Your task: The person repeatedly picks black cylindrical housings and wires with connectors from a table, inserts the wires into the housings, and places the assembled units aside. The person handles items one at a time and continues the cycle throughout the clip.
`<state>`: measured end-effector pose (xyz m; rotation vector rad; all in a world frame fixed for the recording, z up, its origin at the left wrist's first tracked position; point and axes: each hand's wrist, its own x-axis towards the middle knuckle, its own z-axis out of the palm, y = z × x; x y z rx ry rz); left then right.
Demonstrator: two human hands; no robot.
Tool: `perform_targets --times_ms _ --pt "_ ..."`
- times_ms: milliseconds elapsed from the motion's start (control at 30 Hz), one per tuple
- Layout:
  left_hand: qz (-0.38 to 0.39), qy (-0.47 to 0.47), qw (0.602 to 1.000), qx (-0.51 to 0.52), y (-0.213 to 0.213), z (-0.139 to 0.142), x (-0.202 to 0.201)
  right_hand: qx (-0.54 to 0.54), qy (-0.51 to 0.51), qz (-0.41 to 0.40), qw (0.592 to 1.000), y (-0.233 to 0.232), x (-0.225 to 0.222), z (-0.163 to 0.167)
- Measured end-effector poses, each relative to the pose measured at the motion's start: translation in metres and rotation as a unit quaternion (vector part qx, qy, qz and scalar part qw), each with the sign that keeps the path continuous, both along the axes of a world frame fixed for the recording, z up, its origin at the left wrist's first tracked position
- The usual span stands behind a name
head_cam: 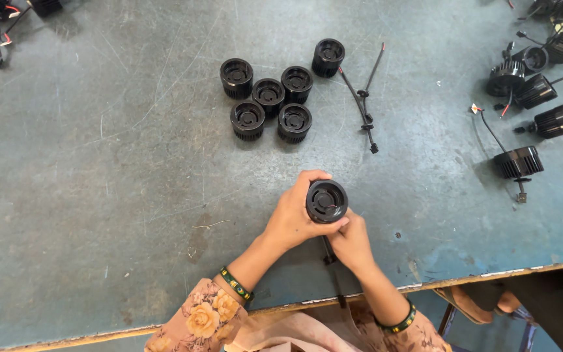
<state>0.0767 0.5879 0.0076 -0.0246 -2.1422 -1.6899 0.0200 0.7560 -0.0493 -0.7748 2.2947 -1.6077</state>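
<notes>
— What are the fingers doing?

— Both hands are wrapped around one black ribbed housing [326, 201], just below the middle of the frame. The left hand [292, 217] curls over it from the left, fingertips on its upper edge; the right hand [351, 242] grips from below and to the right, thumb against its lower rim. The open round end faces the camera.

— Anything hanging from it?

— A dark cable [331, 261] runs down between the wrists toward the table edge [490, 274].

— And farther out?

— Each wrist wears a green beaded bangle, and flowered sleeves show at the bottom of the frame. Above the hands, in the upper middle, six more black housings [270, 98] stand upright on the grey-blue table, five bunched together and one a little apart to the upper right. Just right of them lies a loose cable with red tips [365, 104]. In the upper right corner are wired housings [534, 91] lying on their sides, well apart from the hands. The upper left corner holds a dark bundle of wires [1, 19].
</notes>
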Motion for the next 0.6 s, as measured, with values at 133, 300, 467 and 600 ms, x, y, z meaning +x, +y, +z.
perform_targets --times_ms 133,300,467,600 --pt "0.002 0.011 1.0 -0.018 -0.004 -0.002 -0.002 0.045 0.105 0.013 0.993 0.014 -0.008 0.041" --pt "-0.008 -0.026 0.999 -0.019 -0.006 -0.004 -0.002 0.002 0.206 -0.065 0.976 0.029 -0.001 0.101" --pt "-0.029 -0.036 0.997 -0.067 -0.006 -0.001 0.0 0.069 0.33 0.06 0.94 0.009 -0.011 0.114" --pt "-0.026 -0.058 0.995 -0.075 -0.005 0.006 0.002 0.069 0.333 0.1 0.935 0.001 -0.02 0.114"
